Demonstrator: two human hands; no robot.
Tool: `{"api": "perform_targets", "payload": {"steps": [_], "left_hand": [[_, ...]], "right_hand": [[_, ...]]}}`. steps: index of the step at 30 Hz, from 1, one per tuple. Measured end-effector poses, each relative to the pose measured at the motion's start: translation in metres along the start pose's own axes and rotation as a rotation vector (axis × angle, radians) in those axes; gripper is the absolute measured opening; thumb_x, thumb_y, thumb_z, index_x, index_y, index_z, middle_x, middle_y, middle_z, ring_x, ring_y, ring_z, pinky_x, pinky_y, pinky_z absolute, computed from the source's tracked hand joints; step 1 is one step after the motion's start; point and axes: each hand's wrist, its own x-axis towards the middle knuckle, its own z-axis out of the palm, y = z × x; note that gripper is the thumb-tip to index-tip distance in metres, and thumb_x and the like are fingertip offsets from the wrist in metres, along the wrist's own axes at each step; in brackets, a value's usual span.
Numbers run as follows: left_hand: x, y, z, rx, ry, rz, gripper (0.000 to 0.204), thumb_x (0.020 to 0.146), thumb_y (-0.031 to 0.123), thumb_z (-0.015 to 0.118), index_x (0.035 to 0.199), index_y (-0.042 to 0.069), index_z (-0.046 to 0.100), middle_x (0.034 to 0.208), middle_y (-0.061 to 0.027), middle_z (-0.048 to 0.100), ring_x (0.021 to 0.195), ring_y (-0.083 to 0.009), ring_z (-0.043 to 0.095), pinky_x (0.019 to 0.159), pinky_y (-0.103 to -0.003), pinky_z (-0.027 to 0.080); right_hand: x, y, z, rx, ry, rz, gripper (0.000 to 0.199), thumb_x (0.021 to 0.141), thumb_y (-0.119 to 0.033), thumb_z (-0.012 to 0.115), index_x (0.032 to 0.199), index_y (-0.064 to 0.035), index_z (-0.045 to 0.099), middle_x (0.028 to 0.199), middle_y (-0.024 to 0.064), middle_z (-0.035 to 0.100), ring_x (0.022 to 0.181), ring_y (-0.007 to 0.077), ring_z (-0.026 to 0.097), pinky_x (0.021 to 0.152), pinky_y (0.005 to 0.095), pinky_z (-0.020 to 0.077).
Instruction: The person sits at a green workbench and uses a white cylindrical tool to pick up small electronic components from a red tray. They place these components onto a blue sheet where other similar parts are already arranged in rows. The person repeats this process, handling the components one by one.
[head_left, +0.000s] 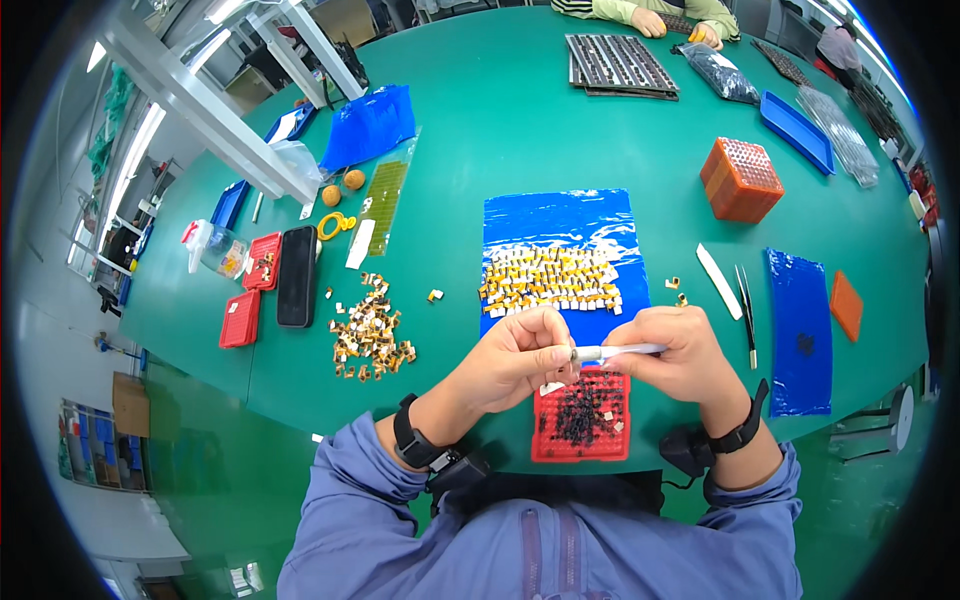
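Observation:
In my right hand point(680, 350) is a slim white pen-like tool point(630, 350), pinched between thumb and fingers and lying almost level. My left hand point(520, 360) is closed in a pinch at the tool's left end; whatever its fingertips grip is too small to make out. Below both hands lies a red tray point(583, 456) scattered with small black parts point(578, 415) and a few pale pieces. Just beyond my hands, a blue sheet point(555, 215) bears closely packed rows of small white-and-yellow parts point(550, 280).
A loose pile of gold-and-white parts point(370, 330) lies left, near a black phone point(297, 275) and red boxes point(240, 318). Tweezers point(747, 315), a white strip point(718, 280) and a blue sheet point(798, 350) lie right. Beyond stands an orange block point(742, 180). Another person's hands point(650, 22) work across the table.

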Motion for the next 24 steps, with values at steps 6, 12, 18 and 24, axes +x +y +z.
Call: {"api": "perform_targets", "payload": {"steps": [6,12,18,24], "left_hand": [[-0.003,0.004,0.001,0.024,0.025,-0.042,0.007,0.09,0.008,0.057,0.089,0.003,0.051,0.083,-0.0086,0.061,0.077,-0.0144,0.061,0.071,-0.028,0.049],[-0.001,0.004,0.002,0.075,0.027,-0.052,0.007,0.089,0.007,0.057,0.09,0.004,0.05,0.082,-0.0085,0.059,0.077,-0.0161,0.06,0.069,-0.029,0.048],[-0.001,0.0,0.0,0.087,-0.026,0.001,0.01,0.089,0.009,0.059,0.091,0.004,0.051,0.083,-0.0087,0.061,0.077,-0.0149,0.062,0.066,-0.024,0.048],[-0.002,0.001,-0.001,0.151,0.004,-0.038,0.013,0.088,0.011,0.061,0.088,0.006,0.049,0.076,-0.0088,0.058,0.072,-0.0187,0.058,0.067,-0.03,0.046]], "right_hand": [[0.002,-0.006,-0.011,0.406,-0.256,0.524,0.014,0.088,-0.015,0.061,0.083,-0.0028,0.065,0.061,0.0003,0.059,0.052,0.0054,0.049,0.047,0.022,0.0378],[-0.004,0.004,-0.007,0.421,-0.168,0.341,0.023,0.094,-0.018,0.052,0.08,-0.0024,0.061,0.058,-0.0004,0.056,0.048,0.0043,0.047,0.044,0.0203,0.0364],[-0.004,0.007,-0.007,0.457,-0.154,0.239,0.02,0.092,-0.018,0.056,0.079,-0.0028,0.059,0.06,-0.001,0.056,0.05,0.0043,0.05,0.046,0.0209,0.0374],[0.0,-0.002,-0.019,0.405,-0.293,0.362,0.014,0.085,-0.014,0.066,0.08,-0.0027,0.058,0.063,-0.0023,0.052,0.057,0.0026,0.044,0.051,0.0205,0.035]]}}
